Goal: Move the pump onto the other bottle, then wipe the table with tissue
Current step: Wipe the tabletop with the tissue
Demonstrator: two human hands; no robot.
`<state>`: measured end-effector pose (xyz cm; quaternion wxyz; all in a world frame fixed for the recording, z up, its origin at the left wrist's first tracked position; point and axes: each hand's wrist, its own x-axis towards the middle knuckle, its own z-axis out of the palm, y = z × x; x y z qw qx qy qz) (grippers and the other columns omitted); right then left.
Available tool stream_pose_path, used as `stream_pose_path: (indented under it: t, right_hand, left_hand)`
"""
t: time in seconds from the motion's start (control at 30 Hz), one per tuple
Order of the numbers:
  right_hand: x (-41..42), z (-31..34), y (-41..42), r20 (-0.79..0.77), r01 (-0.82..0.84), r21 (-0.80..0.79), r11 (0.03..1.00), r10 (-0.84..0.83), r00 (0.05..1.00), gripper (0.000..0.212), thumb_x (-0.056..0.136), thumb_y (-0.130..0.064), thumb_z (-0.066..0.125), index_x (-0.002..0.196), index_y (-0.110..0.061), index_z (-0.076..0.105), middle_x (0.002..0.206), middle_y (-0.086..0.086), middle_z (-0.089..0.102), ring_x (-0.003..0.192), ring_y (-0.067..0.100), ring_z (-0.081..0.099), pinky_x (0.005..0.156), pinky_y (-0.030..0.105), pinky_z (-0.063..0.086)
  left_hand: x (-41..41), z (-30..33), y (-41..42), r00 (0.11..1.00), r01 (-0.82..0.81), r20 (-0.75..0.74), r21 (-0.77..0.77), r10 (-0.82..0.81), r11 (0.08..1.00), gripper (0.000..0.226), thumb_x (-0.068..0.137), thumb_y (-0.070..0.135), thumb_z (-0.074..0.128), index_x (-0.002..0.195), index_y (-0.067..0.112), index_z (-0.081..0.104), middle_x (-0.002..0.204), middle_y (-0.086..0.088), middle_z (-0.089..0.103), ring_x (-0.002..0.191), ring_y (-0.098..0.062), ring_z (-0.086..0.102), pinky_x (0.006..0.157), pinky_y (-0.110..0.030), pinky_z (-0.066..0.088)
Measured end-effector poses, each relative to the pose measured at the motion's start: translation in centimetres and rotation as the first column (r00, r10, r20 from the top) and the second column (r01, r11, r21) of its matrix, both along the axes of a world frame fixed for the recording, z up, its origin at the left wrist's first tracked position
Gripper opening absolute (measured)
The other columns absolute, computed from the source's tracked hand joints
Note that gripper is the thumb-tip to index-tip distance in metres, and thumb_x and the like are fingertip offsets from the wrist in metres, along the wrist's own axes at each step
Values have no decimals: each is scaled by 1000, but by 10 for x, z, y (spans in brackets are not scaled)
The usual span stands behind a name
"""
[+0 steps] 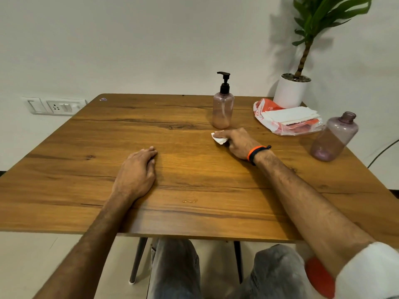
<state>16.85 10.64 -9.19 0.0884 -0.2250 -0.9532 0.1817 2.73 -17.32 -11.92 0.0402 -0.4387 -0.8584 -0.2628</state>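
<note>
A pink translucent bottle (223,111) stands upright at the table's far middle with the black pump (224,83) fitted on its neck. A second pink bottle (333,138) stands at the right edge with an open neck and no pump. My right hand (238,142) presses a white folded tissue (219,138) onto the wooden table (151,130), just in front of the pumped bottle; the fingers curl over the tissue. My left hand (138,171) rests flat on the table, fingers straight, holding nothing.
An orange-and-white plastic pack with a stack of white tissues (289,119) lies at the far right. Behind it stands a white pot with a green plant (292,89). A small wet smear (190,201) marks the table near the front edge. A wall socket (58,106) sits left.
</note>
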Motion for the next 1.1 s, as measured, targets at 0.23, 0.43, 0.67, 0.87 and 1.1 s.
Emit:
stream_pose_path:
  t: [0.23,0.43,0.67,0.87,1.1]
  right_hand:
    - [24,-2,-41,31,-29,26,999,28,999,63,90,5,39,142,-29,48,148,10,46,132,32,47,110,34,39]
    - [40,-3,-115,5,-325,-134,936,328,945,63,90,9,38,140,-28,50,150,-1,46,141,19,38,120,32,25]
    - [35,17,-123,-346,-341,-653,676,134,929,23,98,-6,52,114,-12,66,105,4,69,93,14,63,79,27,49]
    - [19,14,-100,-239,-162,-943,292,-250,938,17,96,-1,53,106,-11,62,108,12,70,90,17,69,76,30,59]
    - [24,11,-95,-235,-74,-930,360,-428,873,59,73,5,78,123,-14,52,109,12,71,91,21,70,72,35,60]
  left_hand:
    - [-2,0,-1,1000,7,-4,-15,-7,1000,39,96,16,47,134,12,54,144,-5,50,134,-23,43,114,-36,29]
    - [-2,-3,1,1000,-20,-13,-16,20,1000,39,94,16,47,133,12,56,143,-5,51,133,-24,45,114,-39,32]
    - [-1,-5,3,999,-48,-17,-8,48,999,39,94,15,47,132,11,56,143,-4,52,133,-25,45,113,-38,32]
    - [-1,-4,3,999,-45,-20,-13,45,999,39,95,17,46,133,13,56,144,-3,51,133,-23,44,113,-39,33]
    - [0,-4,3,999,-44,-20,-8,44,999,39,94,16,46,132,12,56,144,-4,51,133,-24,44,113,-39,32]
